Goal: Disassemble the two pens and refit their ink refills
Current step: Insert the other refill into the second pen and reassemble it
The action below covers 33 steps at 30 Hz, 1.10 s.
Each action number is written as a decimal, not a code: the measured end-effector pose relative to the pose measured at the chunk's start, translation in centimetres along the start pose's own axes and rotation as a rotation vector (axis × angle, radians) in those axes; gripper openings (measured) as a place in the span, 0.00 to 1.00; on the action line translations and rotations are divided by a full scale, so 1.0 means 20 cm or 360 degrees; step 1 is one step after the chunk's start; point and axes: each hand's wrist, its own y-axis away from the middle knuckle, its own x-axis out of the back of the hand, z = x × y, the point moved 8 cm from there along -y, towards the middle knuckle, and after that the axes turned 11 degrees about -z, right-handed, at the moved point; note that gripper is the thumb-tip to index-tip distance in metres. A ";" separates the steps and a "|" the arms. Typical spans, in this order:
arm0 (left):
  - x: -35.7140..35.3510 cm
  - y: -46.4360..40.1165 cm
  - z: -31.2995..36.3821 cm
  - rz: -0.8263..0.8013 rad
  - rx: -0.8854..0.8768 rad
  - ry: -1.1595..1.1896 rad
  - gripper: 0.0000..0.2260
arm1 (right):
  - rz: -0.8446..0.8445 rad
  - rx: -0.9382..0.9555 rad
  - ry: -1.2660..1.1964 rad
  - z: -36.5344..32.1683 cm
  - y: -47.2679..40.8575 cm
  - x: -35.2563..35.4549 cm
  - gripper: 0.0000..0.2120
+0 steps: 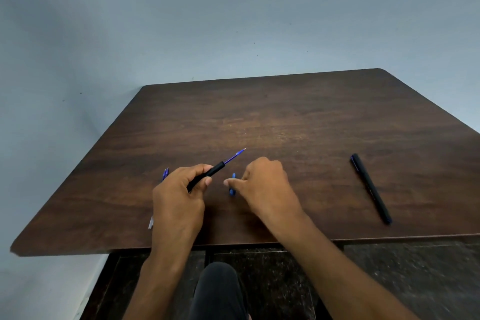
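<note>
My left hand [179, 197] grips a black pen barrel [207, 175] with a blue ink refill [235, 155] sticking out of its far end, pointing up and to the right. My right hand [265, 182] rests on the table with its fingertips pinched on a small blue pen piece [232, 184]. A second black pen [371, 187] lies whole on the table at the right. Partly hidden behind my left hand lies another blue-tipped pen part [165, 173], with a pale end [151, 222] showing nearer the table's front edge.
The dark wooden table [285, 117] stands against a pale blue wall [233, 21]. Below its front edge I see a dark speckled floor [415, 280] and my knee [218, 286] in dark cloth.
</note>
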 end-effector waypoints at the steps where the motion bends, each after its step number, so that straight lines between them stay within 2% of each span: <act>1: 0.00 0.00 0.00 0.0000 -0.0007 -0.0008 0.12 | 0.0029 0.0000 0.0134 -0.03 0.00 -0.02 0.22; 4: -0.01 0.00 -0.01 0.0013 -0.0011 -0.0019 0.12 | 0.0031 -0.0021 0.0287 -0.07 0.00 -0.05 0.25; 6: -0.01 -0.01 -0.01 0.0013 -0.0007 -0.0007 0.12 | -0.0021 -0.0102 0.0249 -0.05 -0.01 -0.03 0.22; 8: -0.02 -0.01 -0.01 0.0007 -0.0019 0.0018 0.11 | -0.0112 -0.0110 -0.0154 0.02 -0.01 0.00 0.14; 11: -0.05 0.00 0.00 -0.0010 -0.0047 0.0078 0.12 | -0.0222 -0.0027 -0.1021 0.13 0.03 0.05 0.10; 14: -0.11 0.00 0.03 -0.0053 -0.0077 0.0094 0.12 | -0.0169 0.0055 -0.1406 0.21 0.07 0.16 0.03; 27: -0.19 -0.01 0.11 -0.0174 -0.0138 0.0020 0.13 | -0.0091 0.0106 -0.1762 0.30 0.06 0.23 0.03; 33: -0.21 -0.01 0.13 -0.0200 -0.0145 -0.0004 0.13 | -0.0062 0.0255 -0.1971 0.32 0.07 0.28 0.03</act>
